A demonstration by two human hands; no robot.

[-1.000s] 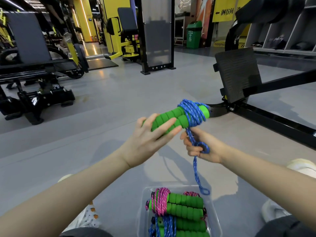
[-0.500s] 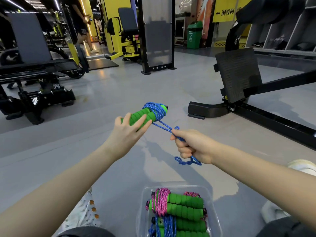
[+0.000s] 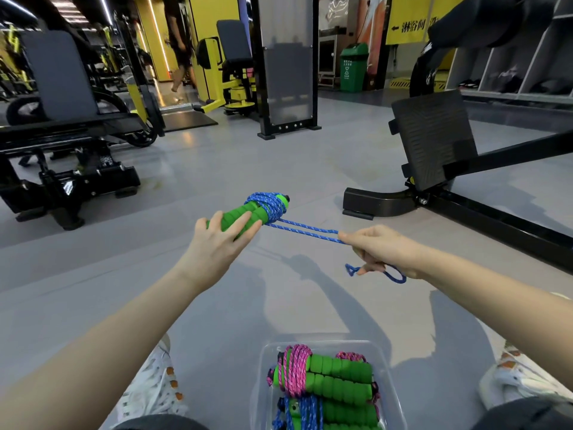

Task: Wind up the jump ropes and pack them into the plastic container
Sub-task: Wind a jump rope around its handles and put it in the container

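My left hand (image 3: 217,243) grips the two green foam handles (image 3: 248,214) of a jump rope, held side by side and tilted up to the right. Blue rope (image 3: 269,204) is coiled around their far end. A doubled strand (image 3: 305,232) runs taut from the coil to my right hand (image 3: 381,251), which pinches it; the rope's looped end (image 3: 393,276) hangs below that fist. Down by my feet stands a clear plastic container (image 3: 263,361). It holds a wound pink rope on green handles (image 3: 325,372) and a wound blue one (image 3: 310,412).
I sit on a grey gym floor, white shoes (image 3: 155,389) either side of the container. A black machine with a foot plate (image 3: 434,141) stands at right, a black bench machine (image 3: 62,150) at left. A person walks far back near yellow equipment (image 3: 229,85).
My right hand has pulled away to the right, drawing the doubled blue strand taut. My left hand with the handles has dropped lower and moved left.
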